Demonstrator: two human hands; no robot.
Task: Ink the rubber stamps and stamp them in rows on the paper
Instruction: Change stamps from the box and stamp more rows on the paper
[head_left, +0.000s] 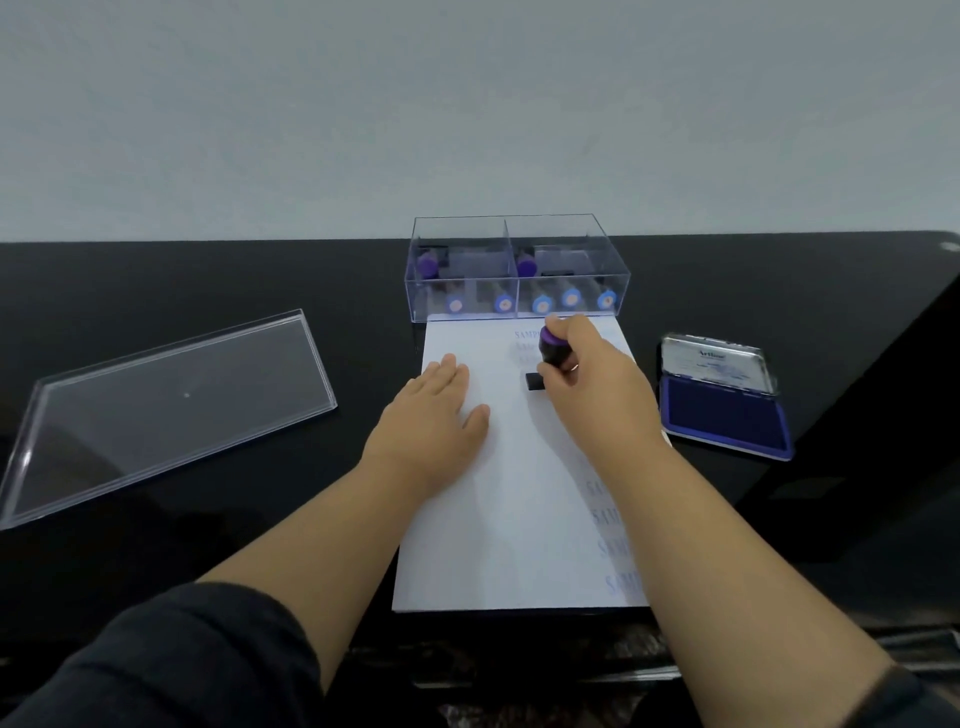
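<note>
The right hand (582, 374) grips a stamp (551, 353) on the paper (509, 519), the flat left hand (441, 405) beside it. The ink pad (722, 410) lies open at three o'clock, the stamp box (519, 270) at twelve, apparently touching the sheet.

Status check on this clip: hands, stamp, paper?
Left hand flat on paper. Right hand grips stamp, base down on sheet. Ink pad open beside. Nothing blocking.
</note>
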